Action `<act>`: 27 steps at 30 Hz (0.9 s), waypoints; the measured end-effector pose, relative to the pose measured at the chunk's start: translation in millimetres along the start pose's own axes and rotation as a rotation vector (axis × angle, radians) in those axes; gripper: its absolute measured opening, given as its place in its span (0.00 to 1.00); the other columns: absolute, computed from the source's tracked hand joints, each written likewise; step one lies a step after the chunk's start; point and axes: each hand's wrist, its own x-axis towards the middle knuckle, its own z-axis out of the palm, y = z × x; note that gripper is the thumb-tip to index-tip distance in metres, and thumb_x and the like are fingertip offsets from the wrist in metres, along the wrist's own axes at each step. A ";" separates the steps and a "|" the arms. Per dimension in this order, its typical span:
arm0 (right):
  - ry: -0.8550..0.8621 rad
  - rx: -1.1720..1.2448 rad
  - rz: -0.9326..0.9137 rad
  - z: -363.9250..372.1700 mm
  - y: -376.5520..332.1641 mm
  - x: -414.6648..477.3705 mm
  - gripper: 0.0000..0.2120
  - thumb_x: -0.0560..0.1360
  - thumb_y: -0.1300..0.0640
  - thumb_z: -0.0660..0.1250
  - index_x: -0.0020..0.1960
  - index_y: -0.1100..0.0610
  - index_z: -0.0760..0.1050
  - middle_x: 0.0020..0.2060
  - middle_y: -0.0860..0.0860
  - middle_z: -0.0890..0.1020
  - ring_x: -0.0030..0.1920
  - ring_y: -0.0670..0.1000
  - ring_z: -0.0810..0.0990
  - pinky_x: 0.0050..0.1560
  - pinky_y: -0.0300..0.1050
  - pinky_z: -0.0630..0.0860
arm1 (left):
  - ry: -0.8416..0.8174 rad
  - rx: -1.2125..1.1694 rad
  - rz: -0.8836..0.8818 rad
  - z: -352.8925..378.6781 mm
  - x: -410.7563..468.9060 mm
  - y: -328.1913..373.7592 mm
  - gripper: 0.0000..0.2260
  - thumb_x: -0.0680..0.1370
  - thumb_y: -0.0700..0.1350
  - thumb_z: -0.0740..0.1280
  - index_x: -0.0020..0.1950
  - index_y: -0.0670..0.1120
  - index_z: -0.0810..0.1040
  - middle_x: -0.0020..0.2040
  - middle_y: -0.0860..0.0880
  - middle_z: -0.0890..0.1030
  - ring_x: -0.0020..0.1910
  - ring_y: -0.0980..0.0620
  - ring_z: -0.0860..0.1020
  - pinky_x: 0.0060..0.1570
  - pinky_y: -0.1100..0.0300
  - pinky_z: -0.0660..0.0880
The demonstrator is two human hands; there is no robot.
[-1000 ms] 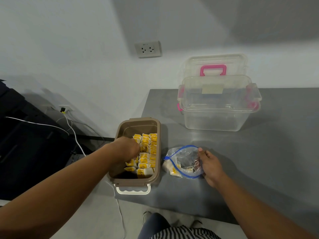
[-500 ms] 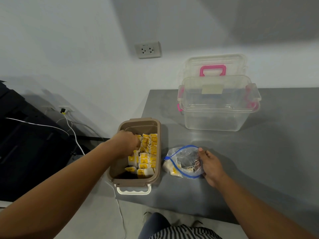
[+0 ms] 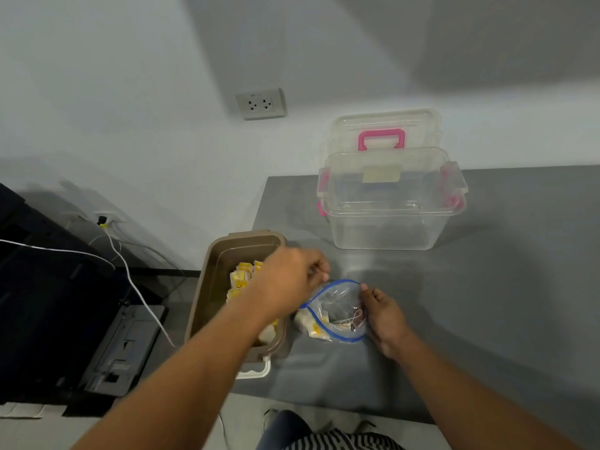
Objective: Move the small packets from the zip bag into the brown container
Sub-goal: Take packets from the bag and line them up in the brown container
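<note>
Near lower centre, beside the brown container (image 3: 211, 287), the limp zip bag (image 3: 337, 297) lay with its rim pinched by the right hand (image 3: 384, 315), while the left hand (image 3: 289, 280) hovered curled, hold unclear, near probably light, soft small packets (image 3: 313, 324) best pinched edgewise.

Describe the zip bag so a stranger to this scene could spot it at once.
On the grey table, near the front left corner, right of the brown container, lies the zip bag. The right hand is at its rim; unlike the clear bin behind, it is soft, crumpled and blue-edged.
</note>
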 end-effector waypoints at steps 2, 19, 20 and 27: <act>-0.002 0.033 -0.006 0.3 0.8 -1.7 0.14 0.83 0.53 0.63 0.45 0.61 0.76 0.37 0.59 0.82 0.36 0.53 0.82 0.41 0.49 0.80 | -0.030 0.016 -0.003 28.0 5.0 14.5 0.03 0.77 0.45 0.71 0.49 0.51 0.84 0.45 0.52 0.85 0.44 0.55 0.81 0.48 0.62 0.76; 0.010 -0.441 -0.285 -7.6 -13.7 -21.4 0.07 0.82 0.54 0.66 0.53 0.58 0.77 0.43 0.51 0.84 0.38 0.41 0.81 0.38 0.31 0.75 | -0.401 0.222 -0.142 106.3 -2.9 5.6 0.09 0.77 0.48 0.70 0.55 0.47 0.84 0.52 0.47 0.84 0.52 0.48 0.81 0.54 0.56 0.78; -0.005 -0.474 -0.288 -10.2 -14.8 -22.4 0.05 0.81 0.54 0.67 0.53 0.56 0.77 0.44 0.50 0.84 0.39 0.42 0.81 0.39 0.31 0.75 | -0.382 0.207 -0.144 107.0 -3.2 6.1 0.09 0.78 0.48 0.70 0.54 0.46 0.84 0.51 0.47 0.84 0.52 0.48 0.81 0.53 0.56 0.78; 0.124 -0.576 -0.194 -22.1 -15.7 -32.2 0.11 0.76 0.51 0.73 0.53 0.54 0.75 0.45 0.48 0.81 0.43 0.45 0.79 0.44 0.35 0.77 | -0.281 0.091 -0.221 101.7 -0.1 8.3 0.10 0.77 0.40 0.67 0.47 0.49 0.87 0.49 0.52 0.85 0.47 0.52 0.83 0.56 0.59 0.78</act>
